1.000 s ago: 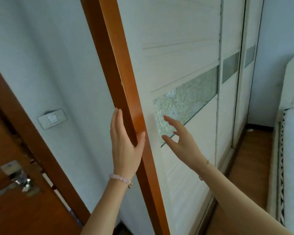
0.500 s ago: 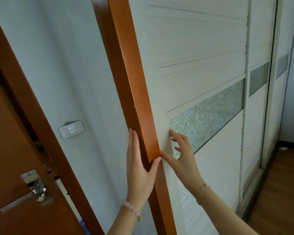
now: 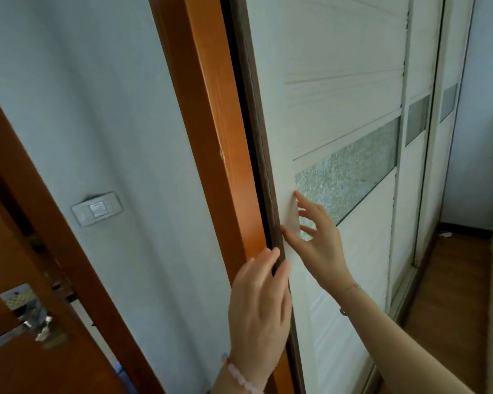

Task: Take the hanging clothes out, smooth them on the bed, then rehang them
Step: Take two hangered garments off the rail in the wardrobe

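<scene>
Left hand (image 3: 259, 308) grips the dark left edge of the sliding door (image 3: 339, 66) beside the orange frame (image 3: 211, 109); right hand (image 3: 319, 245) presses spread, straight fingers on its white face. Clothes are out of my view.

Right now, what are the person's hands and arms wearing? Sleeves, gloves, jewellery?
No gloves, and no sleeves in view: both forearms are bare. The left hand has a pink bead bracelet of round pale beads at the wrist. The right hand has a thin gold chain bracelet at the wrist, with a small dangling piece below it. No rings show.
</scene>
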`<state>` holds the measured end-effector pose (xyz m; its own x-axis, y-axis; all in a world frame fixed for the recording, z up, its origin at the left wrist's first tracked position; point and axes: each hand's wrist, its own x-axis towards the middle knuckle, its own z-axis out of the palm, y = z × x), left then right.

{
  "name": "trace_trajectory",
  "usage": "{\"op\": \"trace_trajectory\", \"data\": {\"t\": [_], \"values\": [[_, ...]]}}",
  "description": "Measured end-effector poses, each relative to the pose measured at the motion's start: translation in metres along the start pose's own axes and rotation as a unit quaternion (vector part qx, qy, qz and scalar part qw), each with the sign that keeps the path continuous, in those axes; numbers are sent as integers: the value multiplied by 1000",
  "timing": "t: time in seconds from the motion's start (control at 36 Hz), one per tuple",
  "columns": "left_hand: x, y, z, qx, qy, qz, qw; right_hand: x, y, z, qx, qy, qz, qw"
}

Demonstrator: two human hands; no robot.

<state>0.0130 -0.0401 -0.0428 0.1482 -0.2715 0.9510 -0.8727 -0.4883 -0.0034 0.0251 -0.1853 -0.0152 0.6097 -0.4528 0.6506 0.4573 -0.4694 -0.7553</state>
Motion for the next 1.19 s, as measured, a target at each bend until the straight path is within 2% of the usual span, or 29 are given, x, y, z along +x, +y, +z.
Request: {"op": "trace_trajectory", "data": {"t": [0.08,0.19,0.31,0.42,0.53,0.61,0.72,0.86,0.94,1.11,1.19], "values": [[-16,16,19,-23,-69,2,997,10,6,-9,-29,1,1,1000],[-15,29,47,-59,-199,-169,963,24,16,-23,-35,3,10,999],[1,33,97,-140,-216,-316,913,40,29,-39,-36,1,8,999],[30,28,151,-208,-176,-382,883,62,47,-57,-73,-1,-25,997],[44,25,200,-273,-108,-414,862,87,72,-77,-132,-6,-91,987],[47,21,235,-305,-84,-404,858,108,93,-92,-151,-18,-132,980],[59,26,274,-347,-71,-409,841,137,122,-114,-140,-29,-141,980],[77,35,327,-336,-39,-426,839,173,160,-146,-138,-36,-144,979],[86,40,355,-339,-59,-408,846,191,175,-162,-141,-42,-136,980],[110,51,405,-356,-96,-422,828,222,202,-188,-165,-43,-96,981],[116,52,432,-359,-109,-409,832,235,215,-197,-170,-33,-77,982]]}}
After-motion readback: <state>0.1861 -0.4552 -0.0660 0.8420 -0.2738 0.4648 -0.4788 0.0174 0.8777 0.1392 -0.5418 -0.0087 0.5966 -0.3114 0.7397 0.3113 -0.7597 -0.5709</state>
